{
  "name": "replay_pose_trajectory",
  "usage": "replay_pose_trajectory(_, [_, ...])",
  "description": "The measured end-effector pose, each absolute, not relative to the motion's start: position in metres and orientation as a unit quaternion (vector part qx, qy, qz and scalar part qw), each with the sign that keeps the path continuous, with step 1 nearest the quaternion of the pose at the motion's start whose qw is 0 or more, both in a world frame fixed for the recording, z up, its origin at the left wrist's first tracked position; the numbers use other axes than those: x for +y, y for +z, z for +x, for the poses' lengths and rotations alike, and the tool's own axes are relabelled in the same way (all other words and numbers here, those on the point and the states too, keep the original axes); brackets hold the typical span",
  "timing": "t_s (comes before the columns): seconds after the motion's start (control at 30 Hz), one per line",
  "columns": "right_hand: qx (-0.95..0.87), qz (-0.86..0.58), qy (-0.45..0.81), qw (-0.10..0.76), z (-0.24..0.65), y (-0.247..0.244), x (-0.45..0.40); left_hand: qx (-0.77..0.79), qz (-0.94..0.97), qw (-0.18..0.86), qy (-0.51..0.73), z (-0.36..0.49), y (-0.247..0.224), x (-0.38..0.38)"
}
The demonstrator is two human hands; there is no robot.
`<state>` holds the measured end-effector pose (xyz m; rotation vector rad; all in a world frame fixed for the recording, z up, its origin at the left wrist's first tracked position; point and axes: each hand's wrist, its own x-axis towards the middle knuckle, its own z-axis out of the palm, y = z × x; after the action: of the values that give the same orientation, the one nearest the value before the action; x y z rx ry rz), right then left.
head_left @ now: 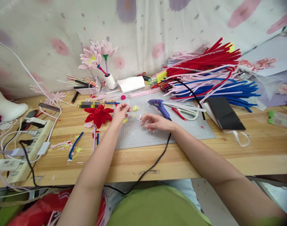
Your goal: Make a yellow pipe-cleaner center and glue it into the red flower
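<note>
My left hand [121, 113] is closed in a pinch above the grey cutting mat [131, 141]. A tiny pale bit shows at its fingertips, too small to name. To the right, my right hand [157, 122] hovers over the mat with loosely curled fingers apart, near a small white scrap [139, 118]. Between the hands lie a yellow-tipped stamen bunch [135, 108] and several loose white stamens [132, 117]. A blue glue gun [158, 106] rests just beyond my right hand. Left of my left hand sits a red pipe-cleaner flower [99, 116].
Scissors [187, 113] lie behind the right wrist. Red pipe cleaners [204, 61] and blue ones [237, 92] are heaped at the back right, near a phone [225, 113]. Pink flowers stand in a white vase [109, 81]. A power strip [31, 150] is at left; a black cord [155, 163] crosses the table edge.
</note>
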<state>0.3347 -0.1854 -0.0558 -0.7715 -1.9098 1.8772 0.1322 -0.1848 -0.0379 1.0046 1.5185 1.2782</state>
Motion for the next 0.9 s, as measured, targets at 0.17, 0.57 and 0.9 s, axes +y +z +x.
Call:
replay_pose_trajectory(0.17, [-0.599, -0.375, 0.636, 0.310, 0.309, -0.054, -0.181, 0.587, 0.437, 0.474, 0.490, 0.135, -0.037, -0.199])
replay_pose_trajectory(0.57, [-0.571, -0.477, 0.532, 0.405, 0.254, -0.045, -0.163, 0.587, 0.451, 0.489, 0.462, 0.127, -0.038, -0.203])
replay_pose_trajectory(0.9, [-0.492, -0.463, 0.588, 0.445, 0.249, -0.050, -0.157, 0.533, 0.271, 0.606, 0.525, 0.133, -0.043, -0.203])
